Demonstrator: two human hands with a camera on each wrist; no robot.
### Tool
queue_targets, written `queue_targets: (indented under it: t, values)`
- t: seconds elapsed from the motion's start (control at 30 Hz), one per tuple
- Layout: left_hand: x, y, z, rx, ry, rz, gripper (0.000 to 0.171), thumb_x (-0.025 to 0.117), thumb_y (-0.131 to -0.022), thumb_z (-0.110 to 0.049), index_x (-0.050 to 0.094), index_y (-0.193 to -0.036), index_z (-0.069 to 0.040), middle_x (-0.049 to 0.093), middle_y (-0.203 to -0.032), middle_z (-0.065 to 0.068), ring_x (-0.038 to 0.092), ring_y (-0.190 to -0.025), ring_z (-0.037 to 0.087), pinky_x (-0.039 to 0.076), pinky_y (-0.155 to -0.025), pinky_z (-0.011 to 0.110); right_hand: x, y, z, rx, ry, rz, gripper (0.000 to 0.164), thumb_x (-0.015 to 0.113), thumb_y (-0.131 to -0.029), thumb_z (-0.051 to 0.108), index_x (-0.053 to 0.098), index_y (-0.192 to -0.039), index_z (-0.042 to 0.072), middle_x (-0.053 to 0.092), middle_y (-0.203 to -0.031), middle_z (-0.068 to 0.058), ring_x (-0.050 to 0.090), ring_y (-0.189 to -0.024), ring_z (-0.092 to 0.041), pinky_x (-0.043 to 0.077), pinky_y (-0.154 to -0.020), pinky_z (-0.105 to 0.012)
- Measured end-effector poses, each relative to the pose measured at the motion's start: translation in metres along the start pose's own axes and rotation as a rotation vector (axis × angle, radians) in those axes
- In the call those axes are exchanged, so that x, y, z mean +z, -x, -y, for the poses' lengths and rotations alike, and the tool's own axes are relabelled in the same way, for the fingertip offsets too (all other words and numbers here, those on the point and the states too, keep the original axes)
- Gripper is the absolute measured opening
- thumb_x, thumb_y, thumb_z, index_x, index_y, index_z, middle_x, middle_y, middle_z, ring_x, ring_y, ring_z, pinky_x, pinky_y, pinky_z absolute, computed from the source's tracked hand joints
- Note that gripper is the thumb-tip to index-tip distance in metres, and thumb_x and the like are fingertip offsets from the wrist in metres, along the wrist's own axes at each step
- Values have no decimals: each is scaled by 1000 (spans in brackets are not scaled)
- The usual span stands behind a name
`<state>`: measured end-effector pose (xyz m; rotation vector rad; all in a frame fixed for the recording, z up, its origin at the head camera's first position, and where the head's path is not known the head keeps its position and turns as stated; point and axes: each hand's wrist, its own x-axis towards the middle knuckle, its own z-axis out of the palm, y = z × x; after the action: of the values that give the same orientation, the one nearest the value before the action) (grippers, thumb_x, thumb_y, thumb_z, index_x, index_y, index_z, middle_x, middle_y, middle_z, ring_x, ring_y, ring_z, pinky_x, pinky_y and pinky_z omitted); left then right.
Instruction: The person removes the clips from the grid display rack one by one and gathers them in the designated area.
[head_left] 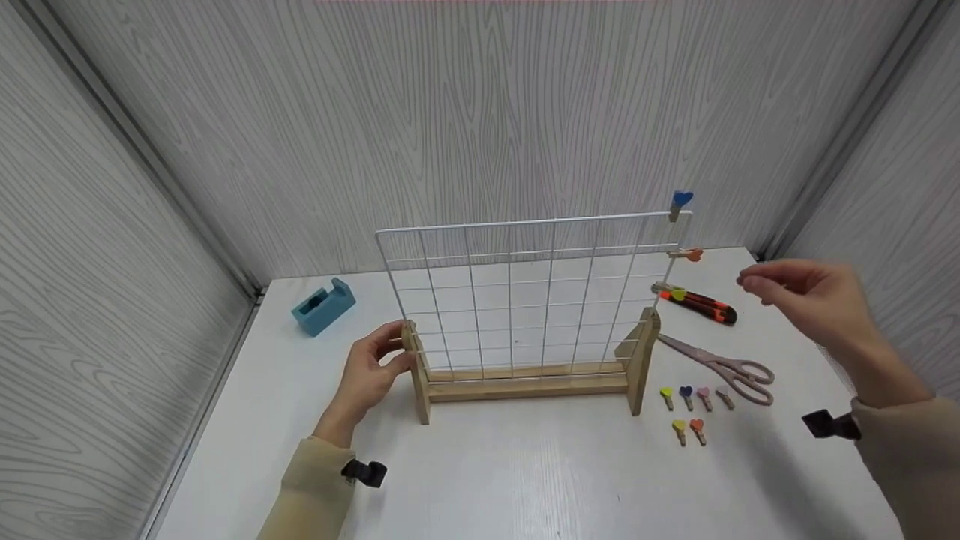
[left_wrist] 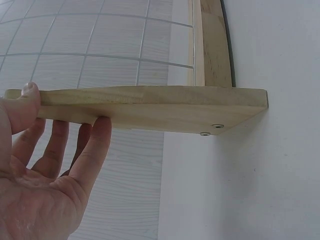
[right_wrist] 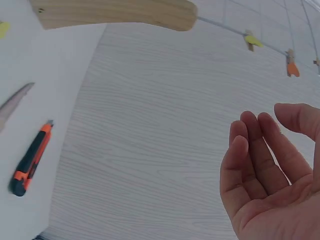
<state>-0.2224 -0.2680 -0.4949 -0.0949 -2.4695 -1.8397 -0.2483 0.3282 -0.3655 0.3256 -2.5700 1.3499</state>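
Note:
A white wire grid rack [head_left: 510, 300] stands upright in a wooden base with two wooden side panels. My left hand [head_left: 371, 367] grips the left side panel [left_wrist: 150, 107], thumb at its edge and fingertips against its outer face. Raised to the right of the rack, my right hand [head_left: 814, 300] holds nothing, its fingers loosely bent. Near it, three small heart clothespins are clipped to the grid: a blue clothespin [head_left: 681, 199] on the top wire, an orange clothespin [right_wrist: 292, 65] and a yellow clothespin [right_wrist: 253, 41] down the right side wire.
Several loose heart clothespins [head_left: 703, 397] lie in two rows on the white table [head_left: 525, 465], right of the rack. Scissors [head_left: 724, 366] and an orange and black utility knife [right_wrist: 31, 159] lie behind them. A blue tape dispenser [head_left: 324, 306] sits at the back left.

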Motion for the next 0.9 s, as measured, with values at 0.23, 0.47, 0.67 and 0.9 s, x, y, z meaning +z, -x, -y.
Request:
queue_targets:
  t: [0.23, 0.47, 0.67, 0.9]
  values:
    - [0, 0, 1, 14, 11, 9, 52, 74, -104, 2, 66, -154, -9, 68, -152, 21, 65, -141, 34, 65, -100, 20, 2, -28, 50, -158, -60, -51, 19, 75, -105, 2, 80, -120, -9, 82, -105, 25, 76, -92, 5, 59, -81, -5]
    - [-1, 0, 1, 11, 10, 8, 52, 74, -105, 2, 66, -154, -9, 68, -153, 19, 64, -142, 35, 65, -101, 20, 18, -48, 91, -268, -133, -58, 23, 75, -103, -2, 79, -124, -10, 83, -110, 16, 78, -99, -1, 62, -87, -8]
    - [-2, -1, 0, -2, 10, 1, 52, 75, -104, 1, 66, -154, -11, 69, -152, 16, 65, -142, 33, 65, -101, 21, 35, -65, 106, -323, -200, -58, 22, 76, -101, -6, 80, -121, -10, 83, -103, 14, 78, -91, -3, 63, -84, -11]
    - [-2, 0, 0, -4, 9, 16, 54, 73, -105, 2, 65, -156, -10, 68, -154, 17, 63, -144, 34, 64, -104, 21, 43, -75, 104, -470, -412, -73, 11, 77, -97, -13, 78, -103, -22, 85, -91, 6, 80, -79, -4, 64, -74, -13]
